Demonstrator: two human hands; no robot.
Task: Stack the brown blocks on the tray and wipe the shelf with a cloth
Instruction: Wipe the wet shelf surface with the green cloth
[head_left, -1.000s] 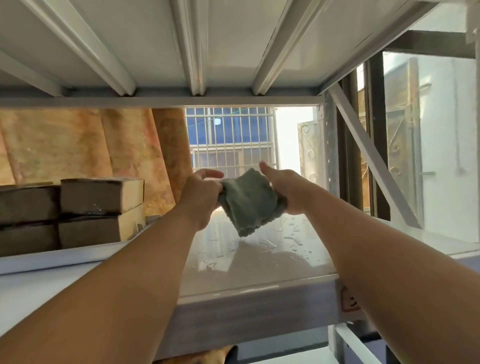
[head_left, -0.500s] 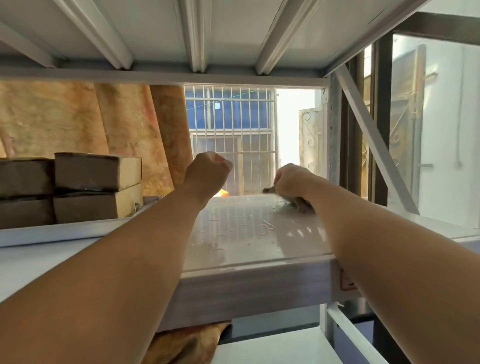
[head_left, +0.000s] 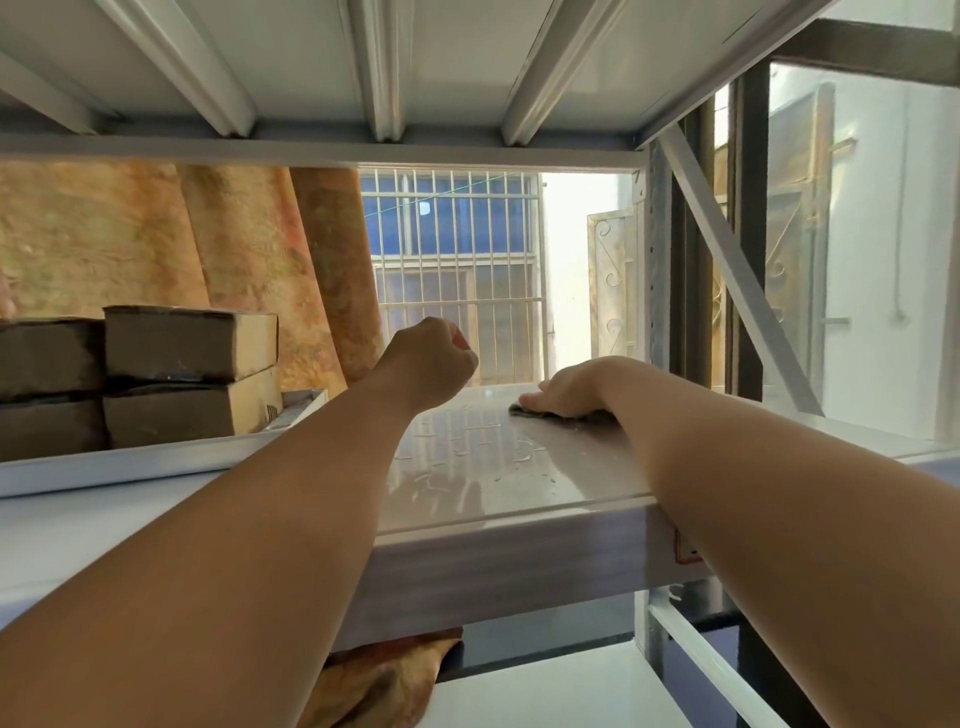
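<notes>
Right hand wiping wet shelf; blocks already stacked on tray.

Right hand (head_left: 574, 387) lies flat near the shelf's (head_left: 498, 483) far edge, fingers together and pressing the cloth (head_left: 524, 410) onto the surface, presumably to drag it back across the water droplets (head_left: 467, 457) nearer the front edge. Left hand (head_left: 434, 353) hovers above the shelf, curled in an empty fist, clear of the wipe path. Brown blocks (head_left: 189, 379) sit two-high on the tray (head_left: 156, 457) at the shelf's left end, out of the way.
</notes>
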